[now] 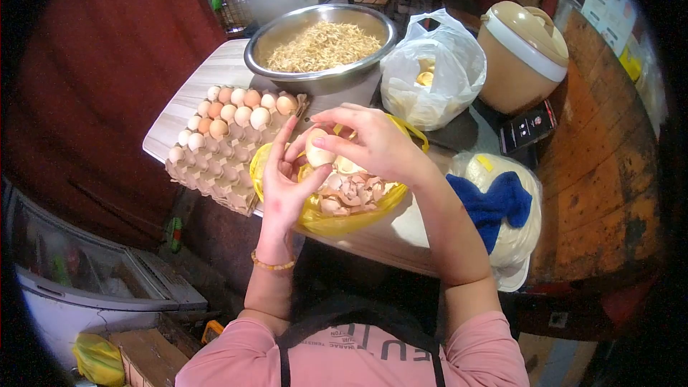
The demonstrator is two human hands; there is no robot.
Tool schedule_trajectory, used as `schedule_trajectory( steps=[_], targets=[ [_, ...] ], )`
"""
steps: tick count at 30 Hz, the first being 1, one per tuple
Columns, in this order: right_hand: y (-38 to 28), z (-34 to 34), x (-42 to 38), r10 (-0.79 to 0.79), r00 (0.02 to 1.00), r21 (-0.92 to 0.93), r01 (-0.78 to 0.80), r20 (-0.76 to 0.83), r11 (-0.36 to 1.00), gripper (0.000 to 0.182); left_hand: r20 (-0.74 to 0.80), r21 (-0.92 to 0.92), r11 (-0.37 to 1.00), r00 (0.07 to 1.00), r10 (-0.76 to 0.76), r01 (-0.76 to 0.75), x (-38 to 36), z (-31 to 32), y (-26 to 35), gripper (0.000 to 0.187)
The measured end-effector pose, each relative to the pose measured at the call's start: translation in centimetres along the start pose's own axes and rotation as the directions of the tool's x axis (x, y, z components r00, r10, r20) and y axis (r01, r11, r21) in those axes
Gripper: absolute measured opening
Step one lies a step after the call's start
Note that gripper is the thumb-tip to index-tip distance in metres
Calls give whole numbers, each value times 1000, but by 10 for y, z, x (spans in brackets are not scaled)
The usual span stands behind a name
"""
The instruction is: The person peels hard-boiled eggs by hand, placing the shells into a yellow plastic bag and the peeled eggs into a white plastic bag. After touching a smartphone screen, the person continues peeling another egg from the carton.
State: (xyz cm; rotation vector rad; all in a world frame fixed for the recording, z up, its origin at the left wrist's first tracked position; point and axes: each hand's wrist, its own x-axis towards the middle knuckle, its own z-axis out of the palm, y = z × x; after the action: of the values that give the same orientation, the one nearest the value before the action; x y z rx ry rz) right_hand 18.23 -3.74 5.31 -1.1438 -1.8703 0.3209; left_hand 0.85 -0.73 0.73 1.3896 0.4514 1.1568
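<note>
A pale egg (318, 149) is held between my two hands, above a yellow plastic bag (337, 223) full of broken eggshells (352, 192). My left hand (288, 172) has its fingers curled against the egg's left side, with the palm turned up. From the right, my right hand (365, 140) pinches the egg with thumb and fingers. Left of the hands lies a cardboard egg tray (215, 165), with whole white and brown eggs (228, 113) in its far rows and bare cups in its near rows.
Behind stands a steel bowl (320, 44) of shredded food. A white plastic bag (433, 72), a beige cooler (523, 57) and a phone (528, 127) are at the right. Nearer, a blue cloth (489, 208) lies on a pale wrapped bundle (527, 233).
</note>
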Motion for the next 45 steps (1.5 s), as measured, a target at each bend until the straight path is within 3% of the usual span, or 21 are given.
schedule_trajectory(
  steps=[6,9,12,14,18,20,27,33,35,45],
  targets=[
    [1,-3,3,-32,999,51,30,43,998,28,20,36,999,999,33,-34,3,0,6,86],
    [-7,-4,4,36,998,94,-41,51,995,28,-33,2,994,993,112,-112,5,-1,0,78],
    [-4,7,2,-46,998,44,48,-51,998,25,-6,78,994,997,79,-78,6,-4,-2,62],
    [-2,16,2,-90,984,-65,80,-153,995,24,-51,26,997,996,-74,75,5,-4,-2,46],
    [0,22,1,-98,978,-114,78,-184,990,23,-57,25,998,997,-58,59,6,-3,-3,39],
    [-4,18,1,-50,993,-178,31,-107,984,23,-86,12,999,996,-32,33,7,-5,-5,37],
    [-6,9,3,-201,972,-86,191,-120,978,21,-65,27,1000,998,7,-6,7,-20,-16,39],
    [-7,9,1,-333,938,-253,299,-100,920,26,-8,-62,997,999,-53,52,4,-13,-4,43],
    [-11,13,1,-370,926,-423,307,-72,853,26,-40,-85,993,996,-85,81,3,-10,-1,43],
    [-7,23,-2,-450,889,-551,337,-80,764,15,-73,-109,986,988,-135,127,4,-12,-6,41]
  ],
)
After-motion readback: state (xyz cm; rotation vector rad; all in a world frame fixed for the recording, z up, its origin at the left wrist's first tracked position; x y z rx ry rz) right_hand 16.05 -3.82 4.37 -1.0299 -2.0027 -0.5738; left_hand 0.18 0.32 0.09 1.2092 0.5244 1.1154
